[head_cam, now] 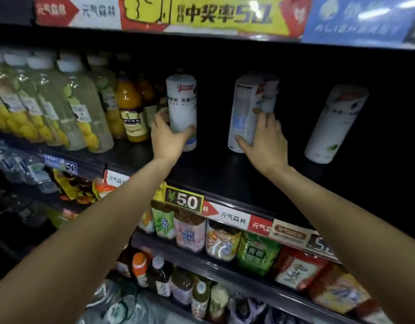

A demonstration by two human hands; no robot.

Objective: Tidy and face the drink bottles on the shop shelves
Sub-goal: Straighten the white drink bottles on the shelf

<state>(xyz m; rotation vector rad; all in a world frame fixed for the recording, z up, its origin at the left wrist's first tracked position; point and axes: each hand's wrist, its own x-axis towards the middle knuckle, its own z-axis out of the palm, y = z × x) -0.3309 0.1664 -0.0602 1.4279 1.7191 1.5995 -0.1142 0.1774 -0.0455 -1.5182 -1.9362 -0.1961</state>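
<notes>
We've got our left hand (169,139) wrapped round the lower half of a white bottle (182,101), thumb on one side and fingers on the other, just right of the orange juice bottles (129,106). Our right hand (263,141) grips the next white bottle (245,106) the same way. A third white bottle (335,122) stands well apart on the dark shelf (225,176).

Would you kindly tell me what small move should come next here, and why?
Probably turn the middle bottle with the right hand until its front faces out: it seems to show its back panel, while the left bottle, gripped by the left hand, already shows its name.
</notes>
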